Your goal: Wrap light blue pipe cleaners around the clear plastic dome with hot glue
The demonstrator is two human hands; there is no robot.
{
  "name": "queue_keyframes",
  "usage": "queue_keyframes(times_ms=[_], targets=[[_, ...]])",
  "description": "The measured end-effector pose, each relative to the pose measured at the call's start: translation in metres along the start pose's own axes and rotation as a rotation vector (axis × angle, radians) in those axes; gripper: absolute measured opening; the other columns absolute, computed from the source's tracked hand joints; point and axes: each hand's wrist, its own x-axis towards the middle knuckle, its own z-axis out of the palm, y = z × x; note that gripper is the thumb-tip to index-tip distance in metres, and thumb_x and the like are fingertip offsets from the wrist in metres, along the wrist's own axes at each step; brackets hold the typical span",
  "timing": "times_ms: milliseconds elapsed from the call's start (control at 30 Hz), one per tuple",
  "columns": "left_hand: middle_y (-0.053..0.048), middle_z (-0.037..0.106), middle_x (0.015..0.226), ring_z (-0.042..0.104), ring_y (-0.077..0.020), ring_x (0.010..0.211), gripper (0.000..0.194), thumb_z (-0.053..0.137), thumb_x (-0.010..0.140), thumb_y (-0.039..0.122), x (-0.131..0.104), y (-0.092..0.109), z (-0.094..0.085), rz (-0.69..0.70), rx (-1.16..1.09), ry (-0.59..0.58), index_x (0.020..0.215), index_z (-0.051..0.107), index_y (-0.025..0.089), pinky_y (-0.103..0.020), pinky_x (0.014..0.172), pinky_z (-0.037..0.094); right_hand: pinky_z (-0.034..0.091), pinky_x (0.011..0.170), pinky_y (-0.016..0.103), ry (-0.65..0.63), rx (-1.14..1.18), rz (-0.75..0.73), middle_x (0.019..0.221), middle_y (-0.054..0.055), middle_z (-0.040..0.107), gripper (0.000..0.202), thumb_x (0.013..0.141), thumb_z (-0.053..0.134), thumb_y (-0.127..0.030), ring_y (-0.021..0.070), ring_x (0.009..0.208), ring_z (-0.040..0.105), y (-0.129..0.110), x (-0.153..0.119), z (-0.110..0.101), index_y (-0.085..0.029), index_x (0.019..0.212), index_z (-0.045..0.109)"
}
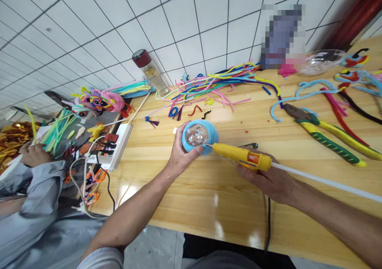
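Observation:
My left hand (pixel 181 151) is closed around a clear plastic ball (pixel 197 135) wrapped about its side with light blue pipe cleaner (pixel 213 131). The uncovered part of the ball faces up toward me. My right hand (pixel 268 179) grips a yellow hot glue gun (pixel 238 154), from whose back a long white glue stick (pixel 322 179) sticks out. The gun's nozzle points left, at the edge of the blue winding near my left thumb. Whether its tip touches the winding I cannot tell.
Yellow-green pliers (pixel 313 121) lie at the right, beside loose pipe cleaners (pixel 355 121). A pile of coloured pipe cleaners (pixel 205 86) and a bottle (pixel 152 72) stand along the tiled wall. At the left are a power strip (pixel 119 147) and a co-worker's hand (pixel 36 154).

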Motion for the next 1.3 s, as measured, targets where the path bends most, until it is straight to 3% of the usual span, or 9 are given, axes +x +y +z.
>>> queue_keyframes(times_ms=[1300], targets=[[-0.014, 0.065, 0.143, 0.069, -0.0312, 0.130, 0.095, 0.088, 0.075, 0.066, 0.000, 0.000, -0.001, -0.023, -0.049, -0.029, 0.148, 0.046, 0.024, -0.046, 0.110, 0.059, 0.047, 0.060, 0.032, 0.002, -0.035, -0.054, 0.069, -0.002, 0.058, 0.030, 0.100, 0.058, -0.047, 0.0162, 0.060, 0.054, 0.012, -0.001, 0.002, -0.025, 0.082, 0.058]])
